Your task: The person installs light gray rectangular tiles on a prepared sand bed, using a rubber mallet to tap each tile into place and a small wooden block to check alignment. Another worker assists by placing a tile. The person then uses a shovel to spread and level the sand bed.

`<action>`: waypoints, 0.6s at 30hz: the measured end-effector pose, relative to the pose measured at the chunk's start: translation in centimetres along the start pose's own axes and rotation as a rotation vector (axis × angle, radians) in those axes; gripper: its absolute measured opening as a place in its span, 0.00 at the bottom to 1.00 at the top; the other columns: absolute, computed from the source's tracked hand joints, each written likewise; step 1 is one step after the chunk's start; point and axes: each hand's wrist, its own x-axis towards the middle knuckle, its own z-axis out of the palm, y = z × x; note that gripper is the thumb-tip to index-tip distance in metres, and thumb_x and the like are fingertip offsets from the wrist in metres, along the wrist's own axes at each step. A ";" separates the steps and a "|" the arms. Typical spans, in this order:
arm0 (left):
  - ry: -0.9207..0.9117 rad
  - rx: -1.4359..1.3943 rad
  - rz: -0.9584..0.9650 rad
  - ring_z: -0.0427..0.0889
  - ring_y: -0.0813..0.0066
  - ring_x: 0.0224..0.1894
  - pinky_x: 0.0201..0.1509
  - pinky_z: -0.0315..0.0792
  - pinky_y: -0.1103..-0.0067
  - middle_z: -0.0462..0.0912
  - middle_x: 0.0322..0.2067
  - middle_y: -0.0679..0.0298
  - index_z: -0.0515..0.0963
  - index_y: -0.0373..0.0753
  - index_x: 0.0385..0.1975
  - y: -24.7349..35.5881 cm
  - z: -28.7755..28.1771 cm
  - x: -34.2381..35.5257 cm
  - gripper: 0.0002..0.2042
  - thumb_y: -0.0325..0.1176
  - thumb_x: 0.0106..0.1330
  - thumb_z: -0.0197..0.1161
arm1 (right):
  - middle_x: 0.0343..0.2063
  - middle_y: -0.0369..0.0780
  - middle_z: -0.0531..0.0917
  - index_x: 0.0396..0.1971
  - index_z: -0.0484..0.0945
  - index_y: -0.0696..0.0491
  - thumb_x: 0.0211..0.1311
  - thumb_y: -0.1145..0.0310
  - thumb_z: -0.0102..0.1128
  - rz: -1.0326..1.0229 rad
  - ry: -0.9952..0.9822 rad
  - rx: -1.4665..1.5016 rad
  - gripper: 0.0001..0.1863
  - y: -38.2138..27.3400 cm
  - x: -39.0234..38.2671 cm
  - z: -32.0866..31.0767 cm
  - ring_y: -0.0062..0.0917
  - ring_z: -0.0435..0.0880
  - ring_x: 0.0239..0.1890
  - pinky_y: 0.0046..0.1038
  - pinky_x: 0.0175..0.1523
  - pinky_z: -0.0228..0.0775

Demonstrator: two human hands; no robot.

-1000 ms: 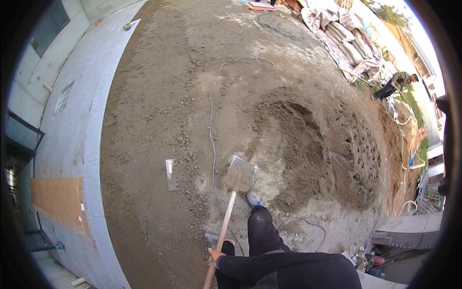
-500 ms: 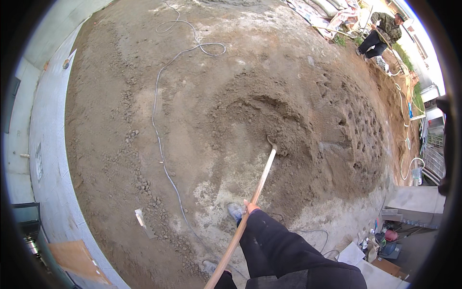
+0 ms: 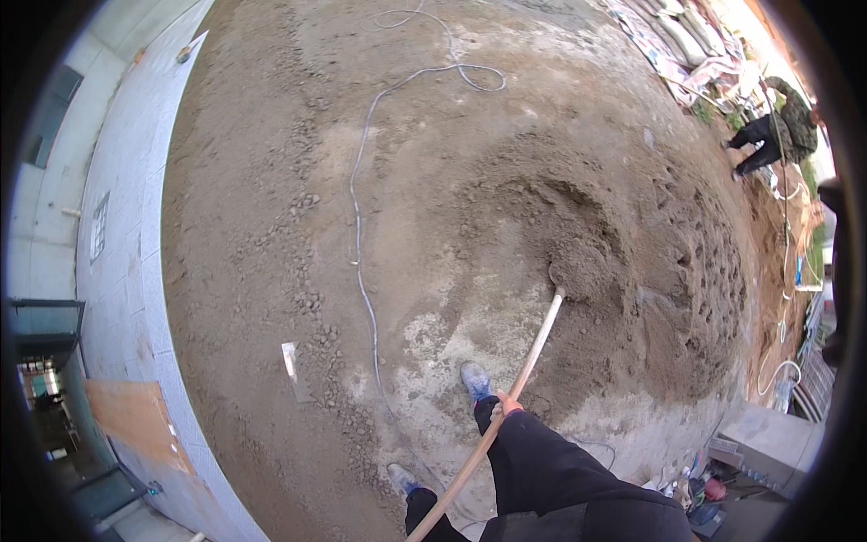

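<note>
My right hand is closed around the long wooden handle of a shovel. The handle slants from the lower edge up to a mound of damp grey-brown sandy mix. Soil covers most of the shovel's blade, which sits in the near side of the mound. My left hand is out of view, as is the handle's near end. My two grey-blue shoes, one forward and one further back, stand on the ground left of the handle.
A grey cable snakes along the ground to my left. A trowel lies beyond it, near a pale wall. Pitted soil spreads at right. A co-worker bends by piled sacks; buckets and tools lie lower right.
The view has swung left, so the scene sits further right. The shovel's end is now deeper in the mix, its metal edge mostly covered. The co-worker bends lower.
</note>
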 end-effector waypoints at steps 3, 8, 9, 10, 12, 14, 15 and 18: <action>-0.074 -0.150 -0.052 0.87 0.46 0.49 0.56 0.77 0.52 0.88 0.42 0.49 0.81 0.45 0.50 -5.7 5.1 1.5 0.15 0.38 0.65 0.63 | 0.13 0.31 0.66 0.22 0.66 0.44 0.71 0.50 0.68 0.040 0.098 -0.077 0.24 4.8 0.9 -1.6 0.25 0.67 0.13 0.32 0.20 0.60; 0.012 -0.351 -0.095 0.88 0.46 0.44 0.51 0.80 0.55 0.89 0.37 0.50 0.84 0.42 0.41 -13.9 12.2 -0.5 0.10 0.34 0.66 0.58 | 0.14 0.32 0.65 0.19 0.65 0.43 0.69 0.45 0.68 -0.035 0.091 -0.431 0.27 12.3 -2.6 -2.5 0.28 0.68 0.14 0.36 0.23 0.67; -0.027 -0.140 0.008 0.89 0.48 0.44 0.50 0.81 0.56 0.90 0.38 0.50 0.85 0.42 0.41 -15.6 13.8 -1.7 0.10 0.34 0.65 0.59 | 0.15 0.33 0.67 0.21 0.67 0.44 0.69 0.46 0.68 -0.112 0.037 -0.463 0.25 14.3 -4.0 -2.5 0.29 0.70 0.17 0.37 0.25 0.67; 0.013 -0.168 0.014 0.89 0.49 0.42 0.49 0.81 0.57 0.90 0.37 0.50 0.85 0.41 0.40 -17.5 15.3 -2.5 0.09 0.34 0.65 0.60 | 0.16 0.33 0.68 0.28 0.70 0.45 0.69 0.46 0.68 -0.110 0.005 -0.445 0.22 16.4 -5.4 -2.5 0.29 0.70 0.18 0.37 0.27 0.68; -0.017 -0.207 0.006 0.90 0.49 0.40 0.48 0.82 0.58 0.90 0.34 0.50 0.85 0.40 0.39 -21.3 19.0 -3.3 0.09 0.33 0.63 0.61 | 0.20 0.35 0.71 0.37 0.72 0.47 0.71 0.47 0.67 -0.100 0.036 -0.462 0.19 20.8 -7.7 -2.3 0.32 0.72 0.22 0.43 0.33 0.71; 0.036 -0.261 0.038 0.90 0.49 0.39 0.47 0.82 0.58 0.90 0.33 0.50 0.85 0.40 0.39 -25.6 23.2 -3.6 0.11 0.34 0.59 0.62 | 0.25 0.38 0.72 0.42 0.71 0.46 0.70 0.46 0.67 -0.101 0.057 -0.537 0.20 25.5 -9.2 -1.7 0.38 0.74 0.27 0.52 0.39 0.76; 0.061 -0.301 0.027 0.90 0.49 0.38 0.47 0.82 0.59 0.90 0.32 0.50 0.85 0.40 0.39 -27.6 25.5 -3.8 0.12 0.35 0.58 0.63 | 0.23 0.37 0.69 0.40 0.69 0.45 0.71 0.46 0.65 -0.032 0.107 -0.550 0.19 27.8 -9.6 -1.1 0.38 0.74 0.27 0.55 0.39 0.77; -0.008 -0.419 -0.037 0.90 0.50 0.38 0.46 0.83 0.59 0.90 0.32 0.50 0.85 0.39 0.39 -32.7 33.3 -4.3 0.11 0.34 0.59 0.63 | 0.20 0.36 0.67 0.36 0.67 0.45 0.73 0.47 0.64 -0.025 0.013 -0.604 0.20 35.4 -11.3 -0.1 0.36 0.72 0.22 0.51 0.34 0.75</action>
